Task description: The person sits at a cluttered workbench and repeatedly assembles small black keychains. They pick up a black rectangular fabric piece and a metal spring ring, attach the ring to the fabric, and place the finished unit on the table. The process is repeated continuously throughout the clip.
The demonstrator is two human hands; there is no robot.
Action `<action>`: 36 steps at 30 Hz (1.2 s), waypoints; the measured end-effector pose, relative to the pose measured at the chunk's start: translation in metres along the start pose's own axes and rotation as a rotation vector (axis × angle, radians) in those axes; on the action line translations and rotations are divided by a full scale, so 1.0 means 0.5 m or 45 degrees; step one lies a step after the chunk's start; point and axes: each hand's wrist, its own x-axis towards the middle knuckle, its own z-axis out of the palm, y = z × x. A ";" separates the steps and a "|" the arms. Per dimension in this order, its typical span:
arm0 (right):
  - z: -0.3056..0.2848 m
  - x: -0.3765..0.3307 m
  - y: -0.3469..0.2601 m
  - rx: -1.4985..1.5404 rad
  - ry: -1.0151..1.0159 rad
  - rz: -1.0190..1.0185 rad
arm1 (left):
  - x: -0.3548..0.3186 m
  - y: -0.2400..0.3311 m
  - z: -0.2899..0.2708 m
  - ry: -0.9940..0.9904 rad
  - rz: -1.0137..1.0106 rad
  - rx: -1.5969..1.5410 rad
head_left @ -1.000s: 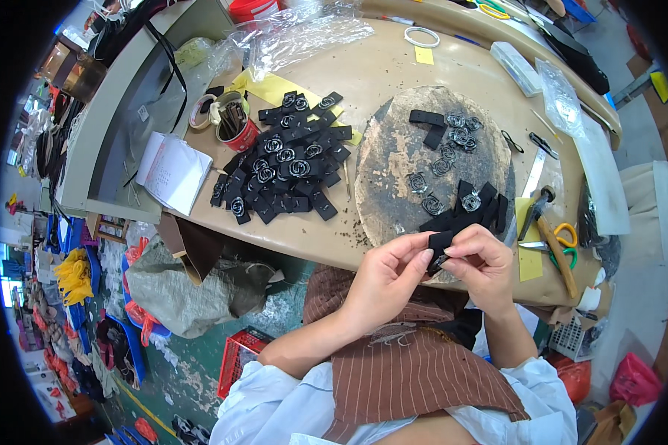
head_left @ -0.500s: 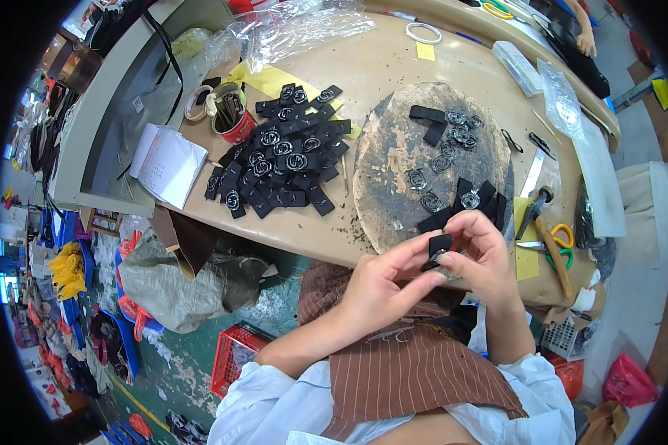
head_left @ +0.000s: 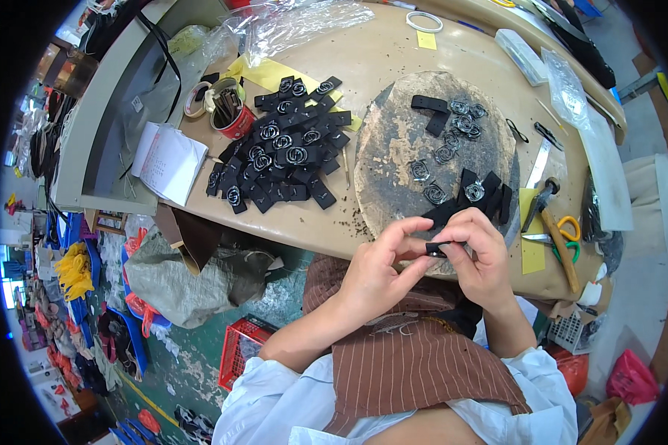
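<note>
My left hand (head_left: 378,271) and my right hand (head_left: 481,261) meet over the near edge of a round worn board (head_left: 393,170). Between their fingertips they pinch a short black strap piece (head_left: 436,249), seen nearly edge-on; whether a buckle sits in it is hidden. On the board lie several loose silvery ring-shaped buckles (head_left: 444,153) and black strap pieces (head_left: 430,104). Just beyond my right fingers, a metal buckle (head_left: 473,191) rests on other black straps. Left of the board spreads a heap of black straps (head_left: 297,191), many bearing buckles.
A hammer (head_left: 562,256) and scissors with orange and green handles (head_left: 569,229) lie at right on yellow paper (head_left: 532,256). A red tin of tools (head_left: 239,126) and a notebook (head_left: 169,165) stand left. Clear plastic bags (head_left: 304,30) cover the back; a red crate (head_left: 234,352) sits below.
The black strap piece has turned from upright to nearly flat and edge-on between my fingers. My left fingers have shifted slightly. The view has moved a little.
</note>
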 end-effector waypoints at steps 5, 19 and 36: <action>-0.001 -0.010 0.013 0.262 0.030 0.122 | -0.004 -0.007 0.006 -0.094 0.056 0.161; -0.005 -0.002 -0.001 0.315 -0.012 0.035 | -0.003 -0.003 0.010 -0.003 -0.085 -0.311; 0.032 -0.023 -0.004 0.673 0.380 0.380 | 0.014 -0.016 0.015 0.294 0.097 0.070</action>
